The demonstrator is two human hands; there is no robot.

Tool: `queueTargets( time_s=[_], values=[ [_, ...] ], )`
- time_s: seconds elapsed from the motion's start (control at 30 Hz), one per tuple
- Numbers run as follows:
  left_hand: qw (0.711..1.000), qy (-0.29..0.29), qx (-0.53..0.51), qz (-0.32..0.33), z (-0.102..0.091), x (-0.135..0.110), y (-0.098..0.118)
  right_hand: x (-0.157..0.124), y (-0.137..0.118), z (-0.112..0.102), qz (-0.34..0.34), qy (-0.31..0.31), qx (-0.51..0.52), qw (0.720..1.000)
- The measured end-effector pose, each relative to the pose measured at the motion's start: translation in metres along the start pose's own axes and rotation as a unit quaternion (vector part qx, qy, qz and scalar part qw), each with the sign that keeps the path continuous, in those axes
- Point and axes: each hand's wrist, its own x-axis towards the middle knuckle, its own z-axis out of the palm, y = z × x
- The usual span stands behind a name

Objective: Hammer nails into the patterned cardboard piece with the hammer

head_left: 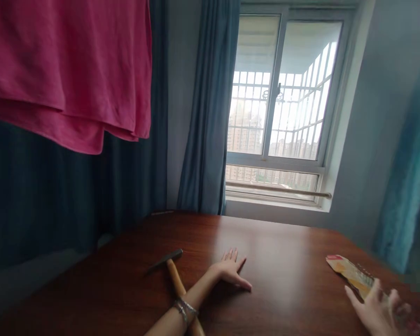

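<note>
Left hand (pixel 231 270), lower centre: fingers spread wide, empty, on the wooden bench (pixel 283 298). Right hand (pixel 376 310), lower right: fingers half-curled at a printed packet (pixel 345 269), grip unclear; pinching both edges evenly seems best. Wooden-handled hammer (pixel 176 278), lower left.

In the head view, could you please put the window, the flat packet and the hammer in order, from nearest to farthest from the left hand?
1. Hammer: left of the left hand, partly hidden by the forearm.
2. Flat packet: right side of the table, by the right hand.
3. Window: beyond the table's far edge.
</note>
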Motion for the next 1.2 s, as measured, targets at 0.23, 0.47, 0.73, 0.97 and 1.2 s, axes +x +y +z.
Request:
queueTargets(
  time_s=[0.23, 0.47, 0.73, 0.97, 1.2],
  values=[
    [1.000, -0.006, -0.007, -0.001, -0.005, -0.004, 0.003, -0.003, 0.016, 0.024, 0.153, -0.137, -0.103, 0.973],
    [1.000, 0.004, -0.001, -0.012, -0.001, -0.013, 0.006, 0.005, 0.009, 0.046, 0.078, -0.187, -0.100, 0.974],
    [0.995, 0.047, 0.024, -0.085, 0.004, -0.067, -0.006, -0.006, -0.092, 0.045, -0.048, -0.251, -0.069, 0.964],
    [0.985, 0.085, 0.038, -0.142, 0.005, -0.110, -0.038, -0.033, -0.207, 0.039, -0.196, -0.248, 0.067, 0.946],
    [0.980, 0.121, 0.046, -0.153, 0.002, -0.131, -0.052, -0.065, -0.291, 0.024, -0.292, -0.235, 0.215, 0.902]
  ],
)
